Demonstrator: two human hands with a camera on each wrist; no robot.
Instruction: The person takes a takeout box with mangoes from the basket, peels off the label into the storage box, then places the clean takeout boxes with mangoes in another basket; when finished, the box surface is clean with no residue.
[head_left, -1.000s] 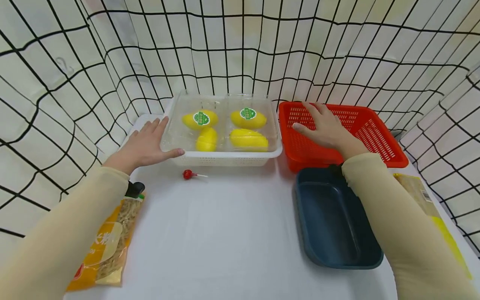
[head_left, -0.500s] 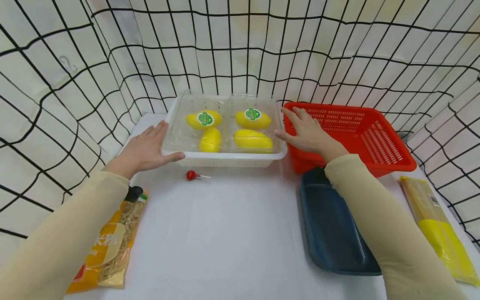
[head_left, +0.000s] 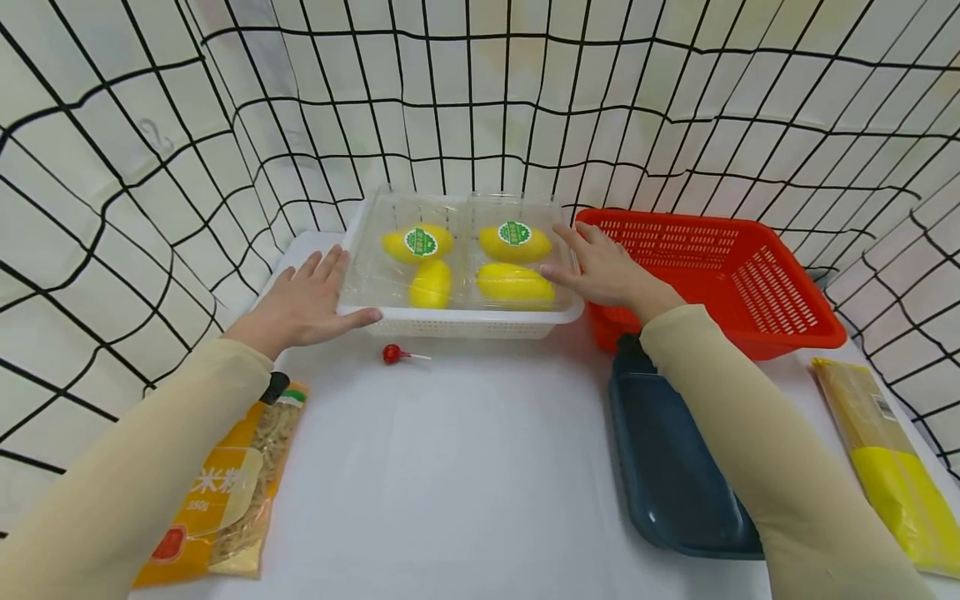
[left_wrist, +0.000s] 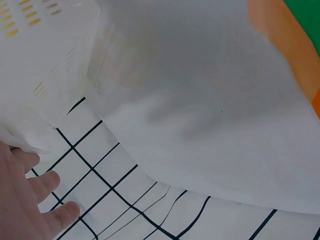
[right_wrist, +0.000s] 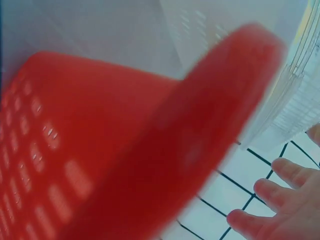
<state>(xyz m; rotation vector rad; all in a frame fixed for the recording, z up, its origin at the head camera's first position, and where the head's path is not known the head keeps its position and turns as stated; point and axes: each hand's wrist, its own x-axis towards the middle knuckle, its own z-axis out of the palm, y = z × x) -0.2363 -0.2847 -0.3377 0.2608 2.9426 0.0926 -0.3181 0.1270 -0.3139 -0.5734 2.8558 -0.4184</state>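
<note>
The left hand (head_left: 303, 307) and the right hand (head_left: 611, 271) flank a white perforated plastic basket with a broad rim (head_left: 465, 327), both with fingers outstretched and spread, gripping nothing; the left is just beside the basket's left side, its thumb at the front left corner, while the right reaches to its right side, and whether either actually touches it I cannot tell. The basket sits just above the centre of the frame. Inside it lies clear plastic packaging (head_left: 467, 287) in two side-by-side sections, with four yellow oval pieces (head_left: 516, 282), two to each; round green-and-white stickers (head_left: 421, 242) show over the two rear pieces. Just below the basket's front lies a round red lollipop on a white stick (head_left: 392, 354). At right of centre, next to the white basket and partly behind the right hand, is a red slotted plastic basket (head_left: 817, 325). Below that stands a dark blue rectangular tray (head_left: 675, 467), partly covered by a cream sleeve (head_left: 750, 417). An orange-and-clear bag of pale strands (head_left: 225, 492) lies at lower left, and a long clear-and-yellow packet (head_left: 900, 487) at lower right. All rest on a white table (head_left: 450, 483), with black wire grid (head_left: 507, 37) across the upper frame.
</note>
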